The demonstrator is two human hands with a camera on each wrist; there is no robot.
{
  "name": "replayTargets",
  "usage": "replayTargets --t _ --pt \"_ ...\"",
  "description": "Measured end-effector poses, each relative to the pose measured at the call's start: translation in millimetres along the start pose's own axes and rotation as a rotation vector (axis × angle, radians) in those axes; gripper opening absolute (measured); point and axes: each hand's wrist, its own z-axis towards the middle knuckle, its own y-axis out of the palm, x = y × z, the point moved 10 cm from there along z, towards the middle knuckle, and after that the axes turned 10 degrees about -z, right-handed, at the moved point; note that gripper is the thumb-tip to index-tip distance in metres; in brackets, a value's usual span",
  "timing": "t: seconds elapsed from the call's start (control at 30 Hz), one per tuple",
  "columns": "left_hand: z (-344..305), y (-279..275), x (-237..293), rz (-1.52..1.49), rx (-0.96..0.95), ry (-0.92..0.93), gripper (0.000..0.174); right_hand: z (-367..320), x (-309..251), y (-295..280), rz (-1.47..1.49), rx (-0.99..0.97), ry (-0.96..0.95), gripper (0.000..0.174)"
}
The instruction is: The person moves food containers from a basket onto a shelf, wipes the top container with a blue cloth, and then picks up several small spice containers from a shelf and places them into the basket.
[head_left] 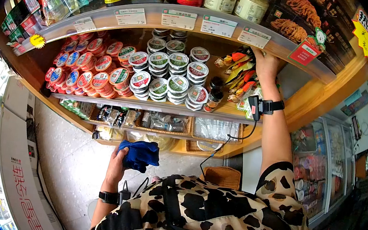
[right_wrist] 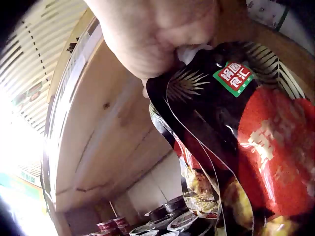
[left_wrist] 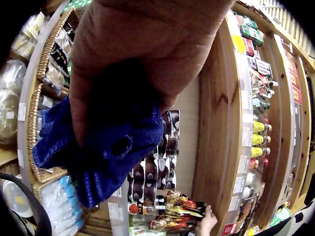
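Observation:
My left hand grips a bunched blue cloth in front of the lower shelves. In the left wrist view the fingers curl into the folds of the blue cloth. Deep at the right end of the middle shelf, my right hand is at the top of a row of upright food pouches. Up close, the right wrist view shows this hand holding the top edge of a black and red pouch; its fingertips are hidden behind the palm. More pouches stand tightly beside it.
Stacked sauce tubs with round lids fill the shelf's left and middle. Small dark-lidded jars stand beside the pouches. Just above the right hand runs the upper shelf's edge with price tags. Wicker baskets of packets sit below.

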Motion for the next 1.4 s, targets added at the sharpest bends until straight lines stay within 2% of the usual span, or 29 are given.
replayTargets --t 0.17,0.37,0.47,0.57,0.9,1.03,1.27,1.3,1.4 --pt "4 -3 -2 0.027 -0.029 0.003 0.044 -5 -10 -26 0.086 0.097 -0.068 0.025" --pt "8 1 -1 0.040 -0.038 -0.014 0.044 -11 -9 -46 0.129 0.084 0.019 0.027" --pt "13 -2 -5 0.032 -0.037 -0.051 0.047 -19 -14 -64 0.084 0.250 -0.075 0.024" --pt "14 3 -2 0.043 -0.056 -0.056 0.048 -25 -9 -69 0.143 0.168 0.004 0.023" --pt "24 10 2 0.088 -0.100 -0.082 0.050 -54 -9 -114 0.100 0.194 0.024 0.023" --pt "30 13 -1 0.131 -0.157 -0.120 0.045 -76 -7 -142 0.184 0.153 0.089 0.025" --pt "46 16 -18 0.218 -0.227 -0.235 0.051 -148 -4 -169 -0.109 0.002 0.198 0.022" --pt "48 21 -18 0.230 -0.237 -0.241 0.051 -166 6 -170 -0.124 0.031 0.172 0.021" --pt "59 27 -29 0.276 -0.307 -0.279 0.046 -211 16 -177 -0.172 -0.029 0.302 0.020"
